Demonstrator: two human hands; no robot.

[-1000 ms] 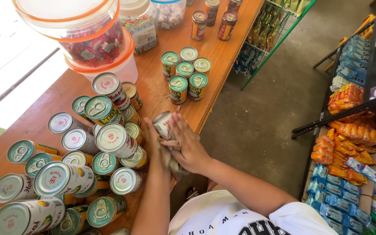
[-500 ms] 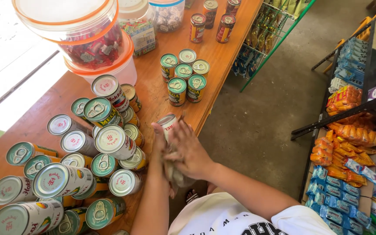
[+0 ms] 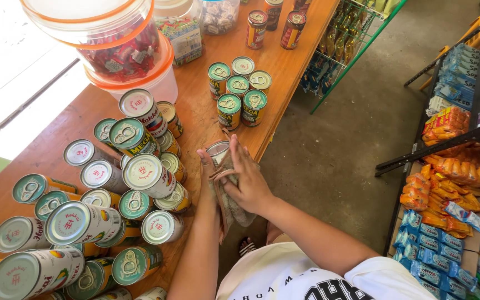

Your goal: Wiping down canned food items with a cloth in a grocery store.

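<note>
Silver-lidded can at the counter's near edge, I'm gripping it in left hand | right hand pressing grey cloth flat around it | seven green cans standing grouped, looking finished | toppled pile seemingly waiting on wooden counter.

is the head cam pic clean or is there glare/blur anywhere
Head view: mostly sharp; the window strip at upper left is blown out white, sunlight glares off the tilted can lids, the nearest cans bulge from wide-angle distortion, and the right hand over the cloth and held can is evenly lit, unblurred.
</note>
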